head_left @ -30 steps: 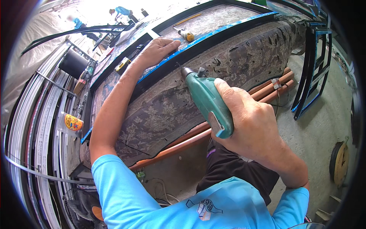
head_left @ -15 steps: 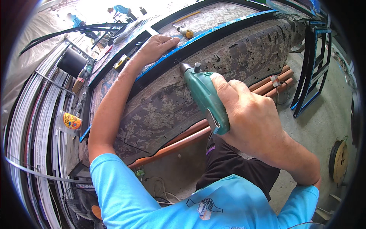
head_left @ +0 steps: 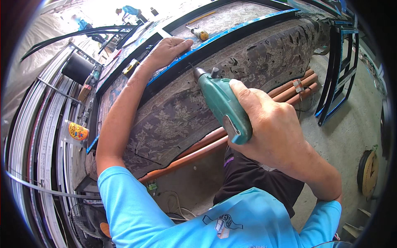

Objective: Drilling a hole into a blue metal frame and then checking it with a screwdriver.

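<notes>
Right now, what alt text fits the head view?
The right hand holds a green power drill, bit against a long black metal frame bar lying on a patterned grey cloth-covered bench; the left hand presses the bar down.

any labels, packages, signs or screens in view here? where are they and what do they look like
Cup: clear plastic, standing left of the workbench near the stacked metal strips, with a round orange and yellow label.
Shirt print: small dark and white emblem on the front of the person's blue shirt, at the bottom of the picture.
Tape band: pale wrap round the orange pipes, right of the green drill.
No screens or signs show.
</notes>
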Tool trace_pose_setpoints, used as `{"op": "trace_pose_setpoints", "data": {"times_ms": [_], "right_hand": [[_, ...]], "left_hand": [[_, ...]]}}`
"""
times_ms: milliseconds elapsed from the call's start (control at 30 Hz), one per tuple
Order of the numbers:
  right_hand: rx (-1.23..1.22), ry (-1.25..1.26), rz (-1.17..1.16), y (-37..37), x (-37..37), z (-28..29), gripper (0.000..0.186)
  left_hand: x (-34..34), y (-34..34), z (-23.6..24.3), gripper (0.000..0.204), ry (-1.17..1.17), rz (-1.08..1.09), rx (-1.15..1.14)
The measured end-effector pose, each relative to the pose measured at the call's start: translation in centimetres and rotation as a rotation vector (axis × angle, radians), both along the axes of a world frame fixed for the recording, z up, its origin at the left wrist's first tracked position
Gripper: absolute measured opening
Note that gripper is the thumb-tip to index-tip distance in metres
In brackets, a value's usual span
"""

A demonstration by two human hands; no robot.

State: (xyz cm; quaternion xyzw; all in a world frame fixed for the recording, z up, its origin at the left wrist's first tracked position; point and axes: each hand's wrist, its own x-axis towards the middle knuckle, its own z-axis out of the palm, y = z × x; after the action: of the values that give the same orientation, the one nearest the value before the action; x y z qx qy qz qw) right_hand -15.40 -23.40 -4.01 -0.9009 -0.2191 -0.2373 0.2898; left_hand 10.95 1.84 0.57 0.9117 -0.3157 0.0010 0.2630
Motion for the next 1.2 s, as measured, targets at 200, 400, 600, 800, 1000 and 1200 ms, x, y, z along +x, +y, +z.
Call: {"op": "trace_pose_setpoints", "data": {"times_ms": [200,400,600,800,1000,1200], "right_hand": [[0.084,-0.048,0.031,0.4,0.2,-0.7,0.065],[0.201,-0.042,0.065,-1.6,-3.1,0.0,0.071],[0.311,-0.216,-0.034,-4.8,-2.7,-0.2,0.076],[-0.128,-0.509,-0.260,-8.2,5.5,4.3,0.071],[-0.633,-0.458,-0.328,-7.5,21.8,9.5,0.061],[-0.657,0.058,-0.497,-4.1,31.3,6.8,0.085]], "left_hand": [[0.2,0.0,0.1,0.052,0.012,0.010,0.040],[-0.6,-0.4,0.3,0.051,0.022,0.030,0.037],[-0.3,0.0,0.0,0.052,-0.016,0.030,0.051],[-0.3,-0.6,-0.1,0.050,-0.001,0.000,0.055],[1.4,1.5,-0.4,0.042,-0.457,0.341,-0.232],[0.4,2.1,0.0,0.037,-0.534,0.582,-0.150]]}}
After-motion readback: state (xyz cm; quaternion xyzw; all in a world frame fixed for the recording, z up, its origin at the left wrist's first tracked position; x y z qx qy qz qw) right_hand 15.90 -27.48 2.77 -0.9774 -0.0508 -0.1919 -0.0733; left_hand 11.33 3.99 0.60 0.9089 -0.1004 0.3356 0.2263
